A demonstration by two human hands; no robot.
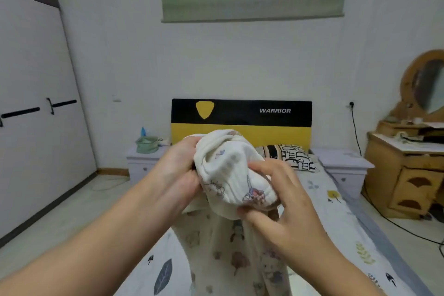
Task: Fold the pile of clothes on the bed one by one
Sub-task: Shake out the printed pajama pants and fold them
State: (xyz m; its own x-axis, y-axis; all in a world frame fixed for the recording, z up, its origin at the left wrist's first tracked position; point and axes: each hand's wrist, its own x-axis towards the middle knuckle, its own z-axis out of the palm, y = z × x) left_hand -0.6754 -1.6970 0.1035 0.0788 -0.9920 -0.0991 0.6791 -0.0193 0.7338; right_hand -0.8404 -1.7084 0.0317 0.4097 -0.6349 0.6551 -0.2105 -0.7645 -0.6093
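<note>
Above the bed (341, 214), a bunched garment (230, 166) is gripped by left hand (177, 173) and right hand (286, 197); trailing cloth could be dropped if either grip slackens.

White wardrobe (36, 103), wooden dresser (406, 175) (oval mirror)

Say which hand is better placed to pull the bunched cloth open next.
Probably the right hand: its fingers lie spread over the bunched white garment, thumb under the lower edge, free to draw it outward. The left hand grips the far side like an anchor, its fingers hidden behind the cloth.
</note>
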